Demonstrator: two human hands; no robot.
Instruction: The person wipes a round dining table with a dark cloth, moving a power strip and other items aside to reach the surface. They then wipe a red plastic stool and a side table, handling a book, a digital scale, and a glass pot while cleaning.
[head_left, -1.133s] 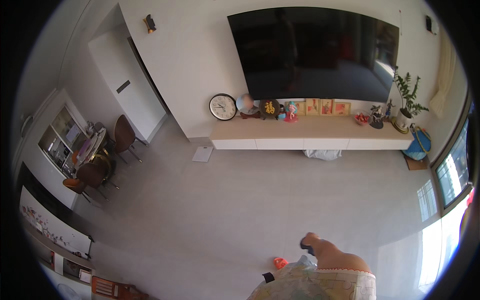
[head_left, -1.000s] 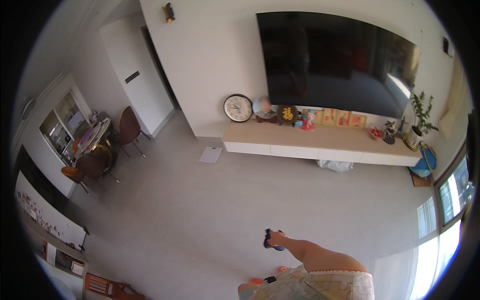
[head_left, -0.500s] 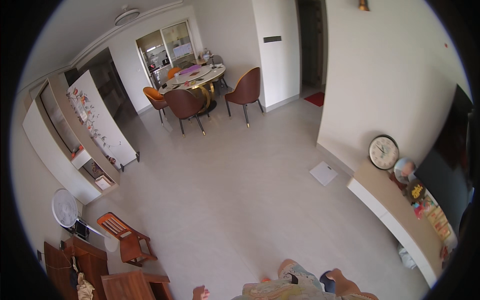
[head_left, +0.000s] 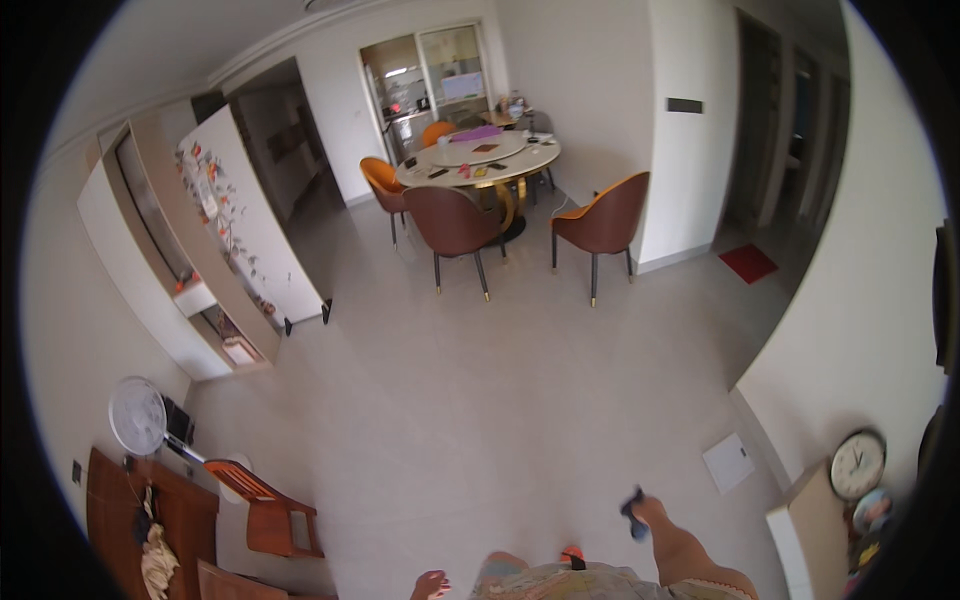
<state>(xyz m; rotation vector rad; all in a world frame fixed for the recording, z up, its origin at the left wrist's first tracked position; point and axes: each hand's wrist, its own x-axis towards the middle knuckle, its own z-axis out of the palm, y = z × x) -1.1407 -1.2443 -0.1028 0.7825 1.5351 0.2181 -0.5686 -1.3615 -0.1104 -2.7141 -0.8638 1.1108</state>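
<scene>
At the lower edge, left of the middle, my left hand (head_left: 432, 585) hangs beside my patterned clothing (head_left: 560, 582). Its fingers look loosely curled, with nothing visible in them. My right forearm reaches forward from the lower right. At its end my right hand (head_left: 646, 508) is closed around a dark blue thing (head_left: 634, 516), too small and blurred to name. Both hands are over the floor and touch no furniture. A bit of something orange (head_left: 572, 553) shows just beyond my clothing.
A round dining table (head_left: 545, 152) with brown chairs (head_left: 455, 222) stands ahead. A wooden chair (head_left: 275, 528) and a standing fan (head_left: 138, 415) are at left. A flat white square (head_left: 728, 463) lies on the floor at right, near a low cabinet (head_left: 805, 515) with a clock (head_left: 858, 465).
The room has shifted right in view, and the dining table looks nearer. My right forearm with the dark blue thing shows further forward. The left hand stays low.
</scene>
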